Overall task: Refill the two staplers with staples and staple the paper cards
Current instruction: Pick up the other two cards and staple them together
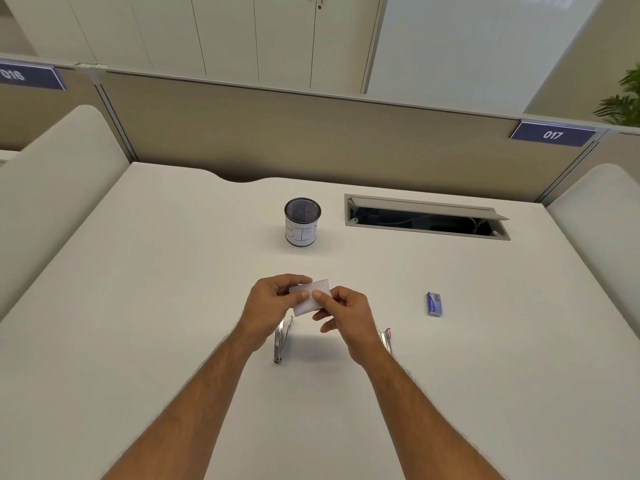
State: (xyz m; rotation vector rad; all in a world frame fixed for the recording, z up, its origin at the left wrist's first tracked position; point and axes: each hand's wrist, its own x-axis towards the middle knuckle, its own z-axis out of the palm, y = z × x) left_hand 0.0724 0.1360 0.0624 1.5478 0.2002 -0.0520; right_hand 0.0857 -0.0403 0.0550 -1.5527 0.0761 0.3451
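Both hands, left hand (273, 303) and right hand (346, 313), pinch the paper cards (310, 296) in their fingers above the surface; the stapling step seems in hand, and next one hand must reach a stapler (281, 339)

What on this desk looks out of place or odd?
Little. The cable hatch at the back of the desk stands open, with wires showing inside. One stapler lies hinged open below the left hand. Both hands hold a paper card.
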